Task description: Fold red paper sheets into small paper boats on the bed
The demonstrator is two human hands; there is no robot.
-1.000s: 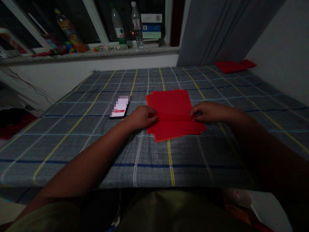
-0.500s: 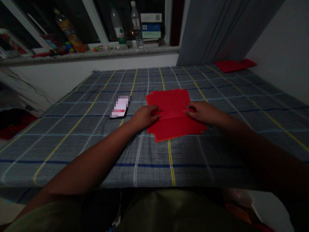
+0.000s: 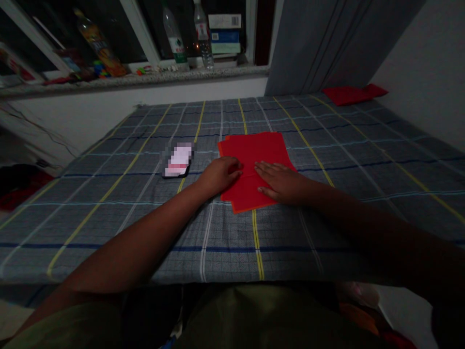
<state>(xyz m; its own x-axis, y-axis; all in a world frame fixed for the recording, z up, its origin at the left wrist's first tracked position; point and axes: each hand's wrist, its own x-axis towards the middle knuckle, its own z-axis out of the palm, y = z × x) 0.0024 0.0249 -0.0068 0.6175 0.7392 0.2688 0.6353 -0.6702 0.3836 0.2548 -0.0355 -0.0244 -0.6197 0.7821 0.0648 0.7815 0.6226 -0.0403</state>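
In the head view, along the sill at the upper left and upper middle of the frame, labels show but most of their print is too small and dim to read: an upright clear plastic bottle with a white-and-green label [image 3: 176, 44], a clear ribbed plastic bottle with a red-and-white label [image 3: 202, 33], and a tilted plastic bottle with an orange lower part and a dark printed label [image 3: 100, 43]. Beside the ribbed bottle stands a stack of flat white, blue and pale green boxes [image 3: 225, 35], the white one bearing a barcode. What fills the two clear bottles cannot be told. The sill is speckled grey stone [image 3: 127, 80]. A dark-edged phone [image 3: 179, 159] lies left of centre, its lit screen blurred into blocks with a pinkish bar near the bottom. Mid-frame, a flat red paper piece with stepped corners and orange showing along its left and lower edges [image 3: 261, 149] lies on a grey woven checked cloth with yellow, white and blue lines [image 3: 232, 252]. The left hand [image 3: 220, 175] rests on the paper's left side, fingers loosely curled, with a gap between thumb and forefinger. The right hand [image 3: 285, 184] lies palm down on the paper's right part, fingers stretched out, grasping nothing. A flat, glossy-looking red packet [image 3: 345, 96] lies at the upper right.
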